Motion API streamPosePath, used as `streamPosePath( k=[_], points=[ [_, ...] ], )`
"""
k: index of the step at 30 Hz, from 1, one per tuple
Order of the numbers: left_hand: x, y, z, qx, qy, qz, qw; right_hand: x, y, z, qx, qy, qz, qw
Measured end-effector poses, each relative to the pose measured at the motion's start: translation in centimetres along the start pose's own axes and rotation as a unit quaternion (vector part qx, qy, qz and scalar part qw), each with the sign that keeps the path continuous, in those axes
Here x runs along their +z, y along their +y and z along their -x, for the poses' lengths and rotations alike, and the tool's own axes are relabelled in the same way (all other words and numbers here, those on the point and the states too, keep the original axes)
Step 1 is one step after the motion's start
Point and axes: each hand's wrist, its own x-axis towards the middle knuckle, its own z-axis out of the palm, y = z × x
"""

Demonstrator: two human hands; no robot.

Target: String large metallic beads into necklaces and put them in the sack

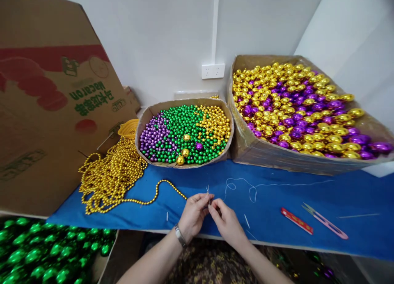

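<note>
Both my hands meet over the front of the blue-covered table, fingertips almost touching. My left hand (194, 213), with a watch (180, 236) on the wrist, is closed in a pinch where a string of gold beads (166, 181) runs into it. Short thin ends of white thread (207, 189) stick up from its fingertips. My right hand (226, 222) pinches at the same thread; its exact grip is partly hidden. The gold string leads left to a large heap of gold bead strings (113, 177). A loose white thread (286, 183) curls across the cloth to the right.
Behind my hands stands a box (181, 166) of small purple, green and gold beads. Right of it, a larger box (261, 152) holds big gold and purple beads. A red cutter-like tool (297, 221), pink thread snips (326, 221) and a needle (358, 215) lie right. A carton (46, 111) stands left.
</note>
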Motion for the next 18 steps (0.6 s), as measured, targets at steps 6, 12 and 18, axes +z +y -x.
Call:
streamPosePath(
  k=[6,12,18],
  points=[
    [-0.2,1.0,0.5,0.122,-0.046,-0.190,0.973,-3.0,-0.6,-0.7,-0.032,0.013,0.030,0.999],
    [-0.2,2.4,1.1,0.190,-0.150,-0.414,0.878,-6.6,-1.6,-3.1,-0.122,-0.088,0.040,0.988],
    [-0.1,2.6,1.2,0.225,-0.108,-0.450,0.858,-6.0,-1.7,-3.2,-0.076,-0.073,-0.038,0.994]
  ],
)
